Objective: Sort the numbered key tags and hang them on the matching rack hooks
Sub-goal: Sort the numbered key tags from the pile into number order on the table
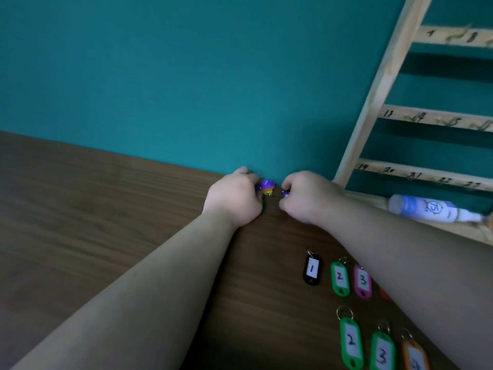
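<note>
Left hand (234, 198) grips a tag bunch (265, 186); right hand (306, 196) pinches one tag (285, 195). We judge a hard pull may spill the rest.

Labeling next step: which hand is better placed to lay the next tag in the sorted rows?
Likely right. The right hand pinches a blue tag, and the sorted rows and rack lie on its side; the left hand grips the tag bunch.

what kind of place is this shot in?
Probably an indoor desk set up for key sorting: a wood-grain table against a teal wall, a wooden rack with handwritten numbers, and numbered key tags laid in rows.
</note>
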